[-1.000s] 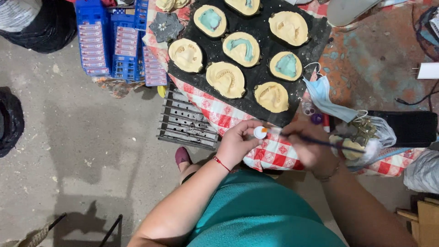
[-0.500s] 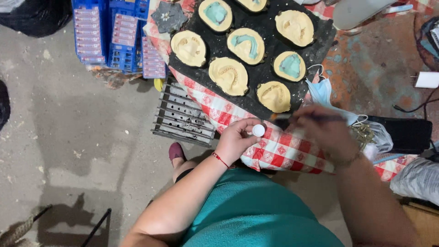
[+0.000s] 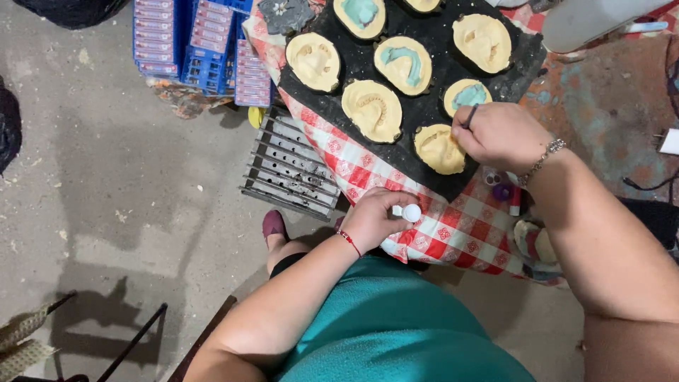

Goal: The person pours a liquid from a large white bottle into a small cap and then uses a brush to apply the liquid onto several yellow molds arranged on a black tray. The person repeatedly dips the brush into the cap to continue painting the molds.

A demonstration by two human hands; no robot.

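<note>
My left hand [image 3: 377, 216] rests on the red-and-white checked cloth [image 3: 453, 226] and holds a small white bottle [image 3: 409, 211] with a round cap. My right hand [image 3: 501, 133] grips a thin dark tool [image 3: 469, 115], its tip at the nearest yellow dental cast [image 3: 437, 150]. That cast lies at the front edge of a black tray [image 3: 424, 113] with several more yellow casts [image 3: 371, 110], some holding teal material [image 3: 405, 56].
A metal perforated grate [image 3: 286, 166] leans below the table edge on the grey floor. Blue crates of small boxes [image 3: 205, 49] stand at the back left. A purple-capped vial [image 3: 503, 192] and small items lie on the cloth by my right wrist.
My right hand moved up from the cloth near the face mask onto the nearest cast with the tool. The left hand stayed on the cloth with the white bottle.
</note>
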